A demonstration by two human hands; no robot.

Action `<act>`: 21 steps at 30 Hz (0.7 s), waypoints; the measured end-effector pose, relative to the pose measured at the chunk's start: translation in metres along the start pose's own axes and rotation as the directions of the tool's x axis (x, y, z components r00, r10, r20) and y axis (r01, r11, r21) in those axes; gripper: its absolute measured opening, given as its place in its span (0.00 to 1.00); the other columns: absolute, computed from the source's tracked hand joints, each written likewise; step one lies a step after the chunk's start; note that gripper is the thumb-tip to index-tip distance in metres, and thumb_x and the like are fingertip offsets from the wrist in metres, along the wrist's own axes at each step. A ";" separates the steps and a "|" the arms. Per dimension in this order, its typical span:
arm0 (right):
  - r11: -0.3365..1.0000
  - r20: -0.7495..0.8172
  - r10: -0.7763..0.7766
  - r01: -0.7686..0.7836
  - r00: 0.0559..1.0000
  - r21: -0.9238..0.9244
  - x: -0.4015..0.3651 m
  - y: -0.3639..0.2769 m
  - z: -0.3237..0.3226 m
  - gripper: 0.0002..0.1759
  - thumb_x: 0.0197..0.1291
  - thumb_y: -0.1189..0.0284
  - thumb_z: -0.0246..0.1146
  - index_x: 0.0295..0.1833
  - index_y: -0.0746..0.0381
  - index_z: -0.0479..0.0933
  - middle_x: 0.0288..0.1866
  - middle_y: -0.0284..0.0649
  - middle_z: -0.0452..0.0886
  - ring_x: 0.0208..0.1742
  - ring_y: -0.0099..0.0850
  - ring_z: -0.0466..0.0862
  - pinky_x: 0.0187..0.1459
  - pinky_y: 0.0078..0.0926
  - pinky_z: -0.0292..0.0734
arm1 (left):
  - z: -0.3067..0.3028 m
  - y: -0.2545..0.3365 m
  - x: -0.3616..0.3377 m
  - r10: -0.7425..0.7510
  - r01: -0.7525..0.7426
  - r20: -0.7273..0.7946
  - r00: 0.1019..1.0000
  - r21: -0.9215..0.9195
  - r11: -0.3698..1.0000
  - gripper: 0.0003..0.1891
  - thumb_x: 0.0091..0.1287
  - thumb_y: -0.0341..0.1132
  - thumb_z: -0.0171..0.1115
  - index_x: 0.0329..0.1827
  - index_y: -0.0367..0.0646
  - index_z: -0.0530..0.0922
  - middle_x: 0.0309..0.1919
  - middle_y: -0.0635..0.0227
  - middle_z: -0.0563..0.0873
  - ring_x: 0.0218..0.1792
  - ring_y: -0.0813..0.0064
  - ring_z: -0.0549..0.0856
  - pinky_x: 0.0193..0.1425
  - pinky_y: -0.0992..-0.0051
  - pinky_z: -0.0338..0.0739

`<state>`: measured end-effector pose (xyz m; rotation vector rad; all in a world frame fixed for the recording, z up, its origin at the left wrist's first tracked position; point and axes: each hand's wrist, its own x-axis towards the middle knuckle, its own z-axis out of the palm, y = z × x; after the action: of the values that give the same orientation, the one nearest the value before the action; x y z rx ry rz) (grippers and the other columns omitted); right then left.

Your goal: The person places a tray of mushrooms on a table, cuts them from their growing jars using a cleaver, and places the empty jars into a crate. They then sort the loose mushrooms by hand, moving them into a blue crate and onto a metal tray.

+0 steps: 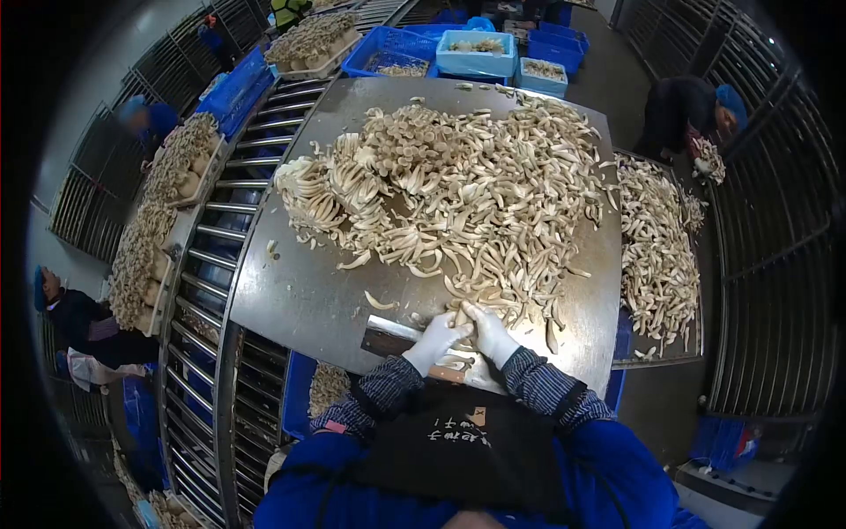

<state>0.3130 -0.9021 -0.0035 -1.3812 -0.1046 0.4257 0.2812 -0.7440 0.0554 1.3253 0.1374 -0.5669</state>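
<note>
Both hands wear white gloves and meet near the front edge of a metal table (291,309). My left hand (434,340) is closed around a mushroom piece (462,316), its fingertips close to the other hand's. My right hand (492,335) is closed on the same piece from the right. Just beyond them spreads a large pile of loose mushrooms (520,194), with whole clusters (308,198) at its left. A wide metal blade (392,331) lies flat beside my left hand, and a brown handle (446,374) shows below that hand.
A roller conveyor (211,234) runs along the left, with trays of mushroom clusters (132,273) beyond it. Blue crates (388,48) and light blue boxes (476,55) stand behind the table. More mushrooms (652,247) cover a right-hand table. People (692,115) work at both sides.
</note>
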 end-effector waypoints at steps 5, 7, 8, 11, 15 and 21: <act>0.968 -0.180 0.229 -0.204 0.957 0.150 0.009 0.060 -0.008 0.14 0.76 0.67 0.59 0.55 0.68 0.79 0.49 0.45 0.86 0.49 0.35 0.85 0.54 0.32 0.81 | -0.016 -0.009 -0.001 0.132 0.020 -0.170 0.977 0.682 0.731 0.21 0.65 0.41 0.69 0.55 0.34 0.82 0.45 0.50 0.90 0.47 0.61 0.89 0.51 0.64 0.82; 0.932 -0.237 0.317 -0.256 0.918 0.257 0.006 0.045 -0.008 0.14 0.78 0.64 0.58 0.52 0.65 0.78 0.49 0.44 0.86 0.48 0.37 0.87 0.57 0.37 0.84 | -0.030 -0.014 0.011 0.172 0.027 -0.186 0.967 0.750 0.660 0.19 0.67 0.40 0.67 0.55 0.36 0.82 0.44 0.50 0.90 0.46 0.59 0.90 0.50 0.63 0.82; 0.931 -0.237 0.320 -0.258 0.917 0.259 0.009 0.034 -0.011 0.14 0.78 0.64 0.58 0.52 0.65 0.78 0.49 0.44 0.86 0.48 0.37 0.87 0.57 0.37 0.84 | -0.038 -0.012 0.018 0.219 0.033 -0.197 0.956 0.812 0.583 0.17 0.68 0.39 0.64 0.56 0.38 0.83 0.43 0.51 0.90 0.45 0.58 0.90 0.49 0.62 0.82; 0.706 -0.214 0.314 -0.077 0.925 0.704 0.020 0.016 -0.025 0.19 0.77 0.59 0.59 0.57 0.64 0.77 0.53 0.47 0.86 0.55 0.40 0.86 0.59 0.40 0.83 | -0.086 -0.008 0.055 0.392 0.008 -0.263 0.881 0.838 0.546 0.15 0.70 0.37 0.62 0.58 0.44 0.83 0.40 0.54 0.91 0.40 0.55 0.90 0.47 0.60 0.82; 0.671 -0.095 0.369 -0.194 0.925 0.716 0.013 0.002 -0.038 0.26 0.74 0.52 0.62 0.65 0.61 0.73 0.60 0.49 0.81 0.56 0.43 0.85 0.57 0.39 0.83 | -0.107 0.061 0.090 0.849 0.104 -0.062 0.524 0.995 0.009 0.42 0.57 0.41 0.71 0.78 0.47 0.66 0.71 0.55 0.72 0.73 0.51 0.68 0.78 0.50 0.58; 0.579 0.190 0.538 -0.523 0.821 0.625 -0.034 -0.010 -0.028 0.26 0.76 0.61 0.61 0.71 0.63 0.68 0.67 0.54 0.77 0.63 0.45 0.83 0.59 0.39 0.84 | -0.157 0.095 0.128 0.335 0.360 -0.349 0.875 0.932 0.028 0.48 0.54 0.38 0.71 0.81 0.44 0.59 0.57 0.48 0.82 0.55 0.50 0.84 0.61 0.56 0.78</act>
<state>0.2934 -0.9410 0.0066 -0.6725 0.4707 0.8636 0.4694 -0.6238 0.0457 3.0027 0.1635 -0.2239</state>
